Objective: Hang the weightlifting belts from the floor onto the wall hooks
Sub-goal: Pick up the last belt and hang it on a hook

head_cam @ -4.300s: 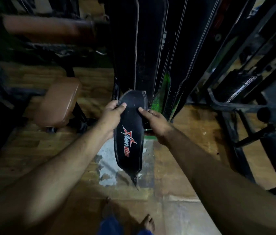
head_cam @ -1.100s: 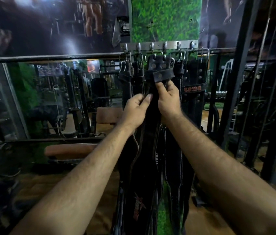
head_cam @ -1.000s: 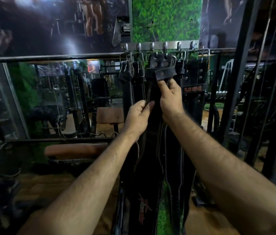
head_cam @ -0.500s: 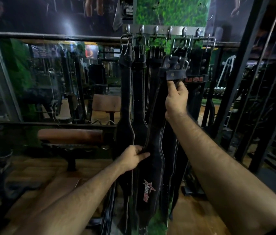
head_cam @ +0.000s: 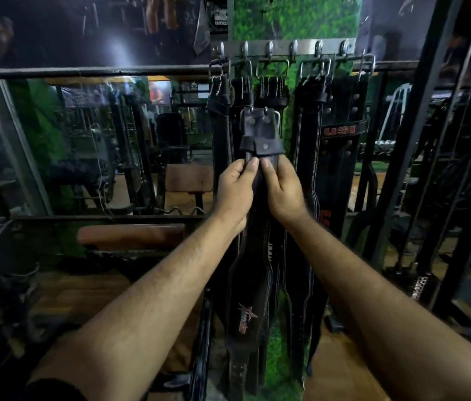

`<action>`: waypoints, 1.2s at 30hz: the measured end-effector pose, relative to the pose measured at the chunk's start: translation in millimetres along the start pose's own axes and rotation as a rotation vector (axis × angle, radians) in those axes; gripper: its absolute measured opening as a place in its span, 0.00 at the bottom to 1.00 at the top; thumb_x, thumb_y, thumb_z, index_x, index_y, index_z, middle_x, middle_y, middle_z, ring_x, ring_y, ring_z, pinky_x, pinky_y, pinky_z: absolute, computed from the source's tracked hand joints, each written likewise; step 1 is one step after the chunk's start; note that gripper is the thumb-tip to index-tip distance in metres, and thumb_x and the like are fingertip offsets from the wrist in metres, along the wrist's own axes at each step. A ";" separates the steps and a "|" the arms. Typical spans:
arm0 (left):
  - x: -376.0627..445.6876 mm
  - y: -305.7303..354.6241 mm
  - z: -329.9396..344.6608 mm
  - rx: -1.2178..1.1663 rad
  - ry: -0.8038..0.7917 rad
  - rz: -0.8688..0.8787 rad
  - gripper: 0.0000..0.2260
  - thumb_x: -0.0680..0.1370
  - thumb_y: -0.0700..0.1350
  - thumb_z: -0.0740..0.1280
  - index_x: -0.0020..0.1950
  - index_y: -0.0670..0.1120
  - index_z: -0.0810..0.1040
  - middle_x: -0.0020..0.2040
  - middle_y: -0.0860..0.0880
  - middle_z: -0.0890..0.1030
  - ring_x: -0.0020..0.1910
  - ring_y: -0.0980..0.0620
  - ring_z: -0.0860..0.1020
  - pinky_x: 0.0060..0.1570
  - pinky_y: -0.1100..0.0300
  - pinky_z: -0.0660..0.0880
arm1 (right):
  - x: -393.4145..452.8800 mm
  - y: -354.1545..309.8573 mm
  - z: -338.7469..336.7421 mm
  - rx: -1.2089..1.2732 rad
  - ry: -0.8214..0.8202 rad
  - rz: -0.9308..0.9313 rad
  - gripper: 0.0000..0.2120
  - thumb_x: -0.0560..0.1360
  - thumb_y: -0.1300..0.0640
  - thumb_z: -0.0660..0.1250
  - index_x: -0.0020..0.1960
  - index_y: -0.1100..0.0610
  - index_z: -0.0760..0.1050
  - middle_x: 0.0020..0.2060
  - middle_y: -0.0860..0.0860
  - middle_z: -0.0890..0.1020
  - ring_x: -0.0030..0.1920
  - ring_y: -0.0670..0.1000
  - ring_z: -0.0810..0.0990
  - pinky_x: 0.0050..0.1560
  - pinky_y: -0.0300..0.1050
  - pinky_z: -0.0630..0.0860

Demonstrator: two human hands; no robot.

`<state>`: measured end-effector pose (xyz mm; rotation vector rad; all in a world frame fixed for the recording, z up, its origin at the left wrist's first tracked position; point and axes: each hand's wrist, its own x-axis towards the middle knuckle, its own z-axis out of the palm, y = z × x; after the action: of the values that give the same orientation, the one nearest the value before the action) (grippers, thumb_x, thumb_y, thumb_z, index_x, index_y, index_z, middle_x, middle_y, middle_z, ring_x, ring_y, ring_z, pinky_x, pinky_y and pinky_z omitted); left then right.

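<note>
Gym wall hooks, "USI" belt (hanging)

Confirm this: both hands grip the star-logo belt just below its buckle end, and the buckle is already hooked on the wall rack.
Not quite. The head view shows the left hand and right hand gripping the star-logo belt just below its buckle end, but the buckle hangs below the hook rack, not yet hooked on it.

Dim gym light — glare patch upper left, edges bowed, corners murky.
</note>
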<state>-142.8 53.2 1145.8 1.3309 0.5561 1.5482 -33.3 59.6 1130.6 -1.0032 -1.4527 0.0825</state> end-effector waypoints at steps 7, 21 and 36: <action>7.0 20.8 -3.3 -0.103 0.061 0.027 0.09 0.82 0.40 0.64 0.44 0.45 0.81 0.43 0.46 0.83 0.45 0.50 0.81 0.51 0.55 0.78 | -48.0 19.5 15.9 0.070 -0.091 0.079 0.08 0.79 0.47 0.69 0.42 0.45 0.76 0.35 0.36 0.81 0.36 0.37 0.79 0.38 0.40 0.77; 32.0 47.9 -16.8 -0.132 0.174 -0.056 0.09 0.83 0.42 0.64 0.59 0.39 0.77 0.58 0.40 0.83 0.56 0.47 0.81 0.70 0.45 0.72 | -65.4 68.0 0.3 -0.352 -0.696 0.402 0.23 0.63 0.34 0.79 0.50 0.48 0.83 0.47 0.46 0.87 0.48 0.45 0.85 0.54 0.49 0.83; 27.9 18.3 -20.3 -0.055 0.169 -0.221 0.09 0.78 0.48 0.68 0.53 0.44 0.79 0.50 0.40 0.81 0.50 0.42 0.79 0.63 0.33 0.73 | -92.1 82.2 19.0 -0.177 -0.679 0.439 0.19 0.66 0.40 0.80 0.50 0.52 0.85 0.45 0.46 0.87 0.47 0.46 0.86 0.49 0.44 0.84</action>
<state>-166.1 75.1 1168.2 1.0649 0.7355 1.4898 -24.6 64.0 1006.1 -1.5201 -1.8359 0.6781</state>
